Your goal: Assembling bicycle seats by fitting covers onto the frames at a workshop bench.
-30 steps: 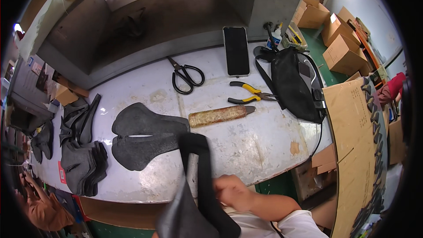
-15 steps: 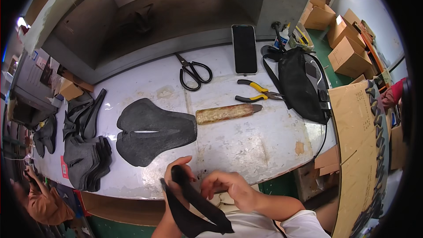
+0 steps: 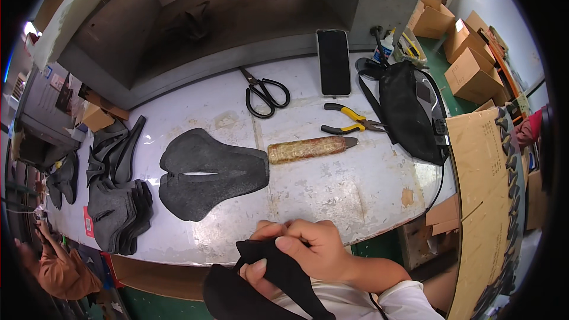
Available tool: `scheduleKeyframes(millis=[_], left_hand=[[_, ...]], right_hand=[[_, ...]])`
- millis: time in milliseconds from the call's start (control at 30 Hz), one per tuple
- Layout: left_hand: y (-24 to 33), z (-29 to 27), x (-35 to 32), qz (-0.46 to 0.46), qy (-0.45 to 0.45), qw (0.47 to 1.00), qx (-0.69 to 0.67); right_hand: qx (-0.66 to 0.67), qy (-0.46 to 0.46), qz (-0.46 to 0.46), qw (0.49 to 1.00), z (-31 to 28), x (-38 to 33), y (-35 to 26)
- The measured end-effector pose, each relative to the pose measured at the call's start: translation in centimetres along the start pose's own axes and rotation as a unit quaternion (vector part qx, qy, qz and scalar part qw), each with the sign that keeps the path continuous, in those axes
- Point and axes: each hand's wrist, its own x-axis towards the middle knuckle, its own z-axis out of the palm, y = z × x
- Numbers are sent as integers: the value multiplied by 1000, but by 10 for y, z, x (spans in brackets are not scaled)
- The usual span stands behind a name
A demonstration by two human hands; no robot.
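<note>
**Q:** What are you working on, and where?

**Me:** A pale, scuffed metal surface (image 3: 355, 189) with rust spots. Its near edge runs just above my hands. Behind it stands a grey recessed box, and cardboard boxes (image 3: 468, 71) are stacked off to my right on a green floor.

**Q:** How much open room is there?

**Me:** The right half of the surface, below the pliers, is bare metal down to the near edge. A tall cardboard sheet (image 3: 480, 201) leans at the right end. Mid-left lies a black saddle-shaped foam pad (image 3: 207, 172), flat, with a wooden-handled tool (image 3: 308, 149) just beside its right end. Farther back are black scissors (image 3: 267, 92), a dark phone (image 3: 333, 62) and yellow-handled pliers (image 3: 349, 123), all apart from one another.

**Q:** Any containers?

**Me:** A black bag (image 3: 409, 109) at the right rear, strap looping toward the phone; I cannot see inside it. Behind it sits a small tray with a bottle, too small to read. On the left edge, stacks of black cut pieces (image 3: 115, 213) lie in heaps.

**Q:** And your hands?

**Me:** Both are low in view, off the near edge. My right hand (image 3: 308, 249) is curled tight over a black saddle cover (image 3: 267, 284), fingers clamped on its upper end. My left hand (image 3: 255, 275) shows mostly as a thumb pressed on the same piece, gripping it from below.
</note>
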Motion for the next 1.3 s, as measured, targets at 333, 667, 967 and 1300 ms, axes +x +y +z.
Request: scheduleKeyframes(millis=[333,667,967,1300], left_hand=[[22,6,-8,88,-6,924,372],[16,-23,-38,56,24,912,406],[36,-4,11,30,60,902,426],[13,-50,18,155,152,967,133]], right_hand=[[-120,-61,-26,991,-22,10,-18],[41,-149,105,982,-19,14,-1],[218,-174,310,909,-23,-25,0],[220,-162,235,933,-47,-38,15]])
